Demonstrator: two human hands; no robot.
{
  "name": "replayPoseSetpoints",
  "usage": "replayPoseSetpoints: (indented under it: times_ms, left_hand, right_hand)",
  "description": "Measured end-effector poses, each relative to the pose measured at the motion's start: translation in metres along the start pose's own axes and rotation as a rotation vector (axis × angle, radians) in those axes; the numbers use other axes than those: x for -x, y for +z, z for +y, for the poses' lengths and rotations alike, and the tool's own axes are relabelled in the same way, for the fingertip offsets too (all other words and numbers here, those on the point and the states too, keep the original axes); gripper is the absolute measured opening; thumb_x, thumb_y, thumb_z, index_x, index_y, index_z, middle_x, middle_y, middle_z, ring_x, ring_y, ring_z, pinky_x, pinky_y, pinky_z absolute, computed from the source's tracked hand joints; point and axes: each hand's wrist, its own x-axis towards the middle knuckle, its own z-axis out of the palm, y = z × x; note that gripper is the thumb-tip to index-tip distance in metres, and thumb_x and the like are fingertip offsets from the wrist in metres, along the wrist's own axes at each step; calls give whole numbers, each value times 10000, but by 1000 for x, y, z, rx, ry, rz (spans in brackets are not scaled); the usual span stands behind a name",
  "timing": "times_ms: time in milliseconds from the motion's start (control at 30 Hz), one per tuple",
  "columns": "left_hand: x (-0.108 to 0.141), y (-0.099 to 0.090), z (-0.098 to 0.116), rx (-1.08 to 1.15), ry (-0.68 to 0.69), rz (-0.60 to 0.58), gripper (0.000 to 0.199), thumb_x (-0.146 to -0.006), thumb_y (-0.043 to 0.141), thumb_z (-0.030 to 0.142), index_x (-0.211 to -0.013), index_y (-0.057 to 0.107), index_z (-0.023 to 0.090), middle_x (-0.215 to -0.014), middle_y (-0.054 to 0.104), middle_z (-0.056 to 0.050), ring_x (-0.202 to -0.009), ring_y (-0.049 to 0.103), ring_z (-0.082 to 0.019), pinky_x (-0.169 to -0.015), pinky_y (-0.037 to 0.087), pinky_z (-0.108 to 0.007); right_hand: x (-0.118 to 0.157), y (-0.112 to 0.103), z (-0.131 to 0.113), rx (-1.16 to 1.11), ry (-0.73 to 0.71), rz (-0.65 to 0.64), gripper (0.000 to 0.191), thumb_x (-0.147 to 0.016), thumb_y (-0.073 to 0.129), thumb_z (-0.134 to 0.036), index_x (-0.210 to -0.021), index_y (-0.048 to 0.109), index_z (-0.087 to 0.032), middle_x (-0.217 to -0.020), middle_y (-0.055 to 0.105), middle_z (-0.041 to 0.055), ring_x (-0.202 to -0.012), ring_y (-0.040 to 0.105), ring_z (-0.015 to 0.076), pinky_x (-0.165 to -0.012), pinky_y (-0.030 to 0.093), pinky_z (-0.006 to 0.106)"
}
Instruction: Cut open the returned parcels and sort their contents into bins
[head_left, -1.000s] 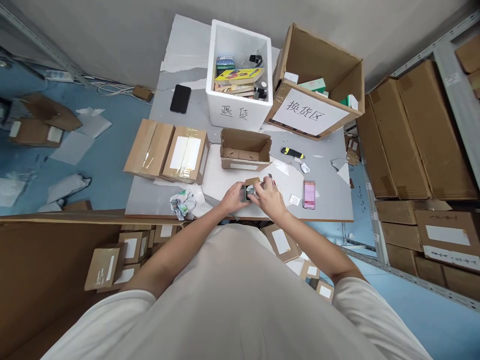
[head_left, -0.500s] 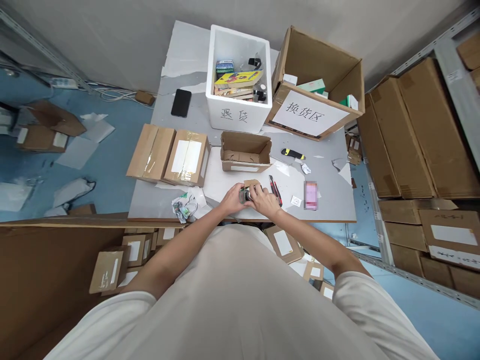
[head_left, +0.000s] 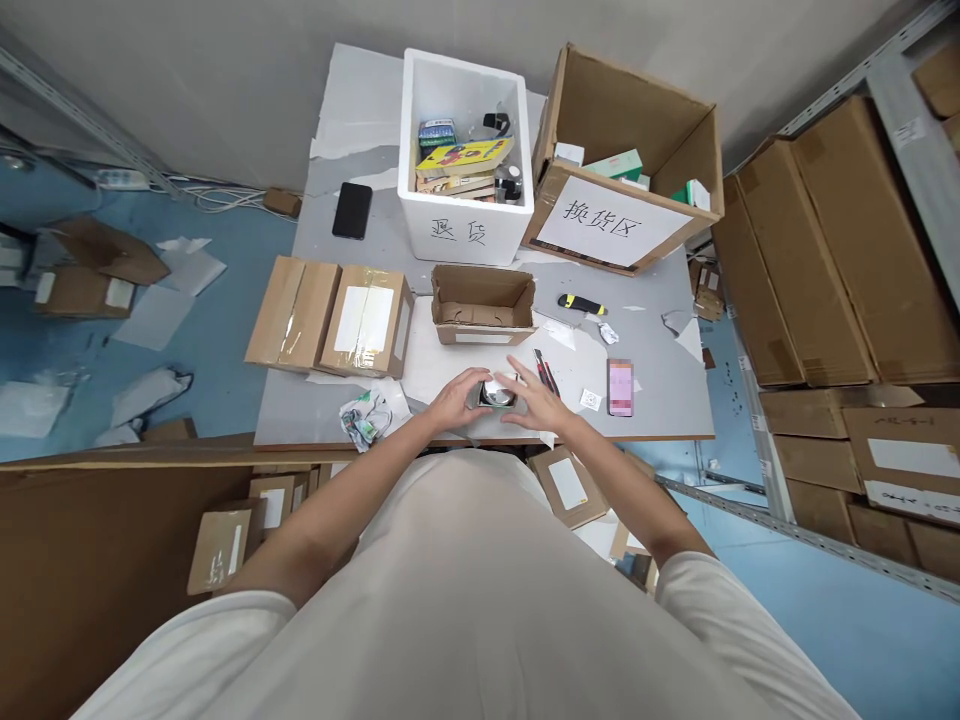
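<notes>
A small round item with a shiny silver top [head_left: 497, 391] is between my hands near the table's front edge. My left hand [head_left: 459, 401] grips its left side. My right hand [head_left: 534, 398] is at its right side with the fingers spread apart. Behind them stands an open, narrow cardboard box [head_left: 484, 305] with a white label. A red and black cutter [head_left: 546, 373] lies just beyond my right hand. Further right are a small white printed square [head_left: 590, 400] and a phone with a pink screen [head_left: 620, 387].
A white foam box [head_left: 465, 235] and a large cardboard box [head_left: 615, 225] hold goods at the back. Two taped cartons [head_left: 292, 312] stand left, near crumpled plastic [head_left: 365, 418] and a black phone [head_left: 352, 210]. A yellow-black cutter [head_left: 582, 304] lies right.
My right hand's fingers have spread and moved off the item's top. The silver top now shows, and the brown piece seen above the hands before is no longer visible there. The view has shifted slightly.
</notes>
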Motion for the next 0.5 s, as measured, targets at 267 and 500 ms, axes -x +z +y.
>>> replayPoseSetpoints:
  times_ms: [267, 500]
  left_hand:
    - [5, -12, 5, -114, -34, -82, 599, -692, 735, 422, -1203, 496, 218, -1298, 532, -135, -1196, 536, -271, -1006, 447, -448]
    - [0, -58, 10, -464, 82, 103, 635, -726, 676, 511, -1246, 505, 188, -1350, 505, -180, -1303, 435, -336, -1073, 357, -510]
  right_hand:
    - [-8, 24, -3, -33, 45, 4, 483, -813, 669, -344, -1267, 594, -198, -1382, 387, 189, -1195, 516, 247, -962, 465, 403]
    - [-20, -93, -4, 6, -75, 114, 484, -776, 692, -402, -1229, 637, -239, -1248, 509, 134, -1068, 572, 220, -893, 499, 368]
